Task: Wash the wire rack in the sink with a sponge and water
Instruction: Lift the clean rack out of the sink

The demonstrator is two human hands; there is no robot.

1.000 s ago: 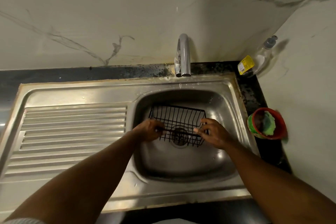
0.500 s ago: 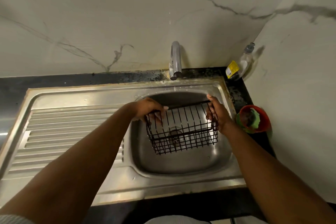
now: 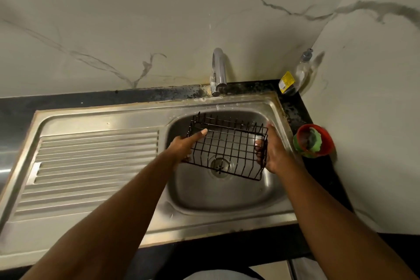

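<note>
Looks like a home kitchen, going by the stainless steel sink (image 3: 280, 118) with its ribbed drainboard (image 3: 95, 161) and chrome tap (image 3: 218, 70). Has white marble-look walls (image 3: 136, 29) meeting in a corner above a dark countertop (image 3: 68, 100), where a clear soap bottle (image 3: 298, 75) and a red cup (image 3: 328, 143) stand

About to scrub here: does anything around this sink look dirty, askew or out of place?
Dark mottled grime stains the seam behind the steel sink, around the chrome tap. The clear bottle with a yellow label leans into the corner. The black wire rack is tilted only because the left hand and right hand hold it.
</note>
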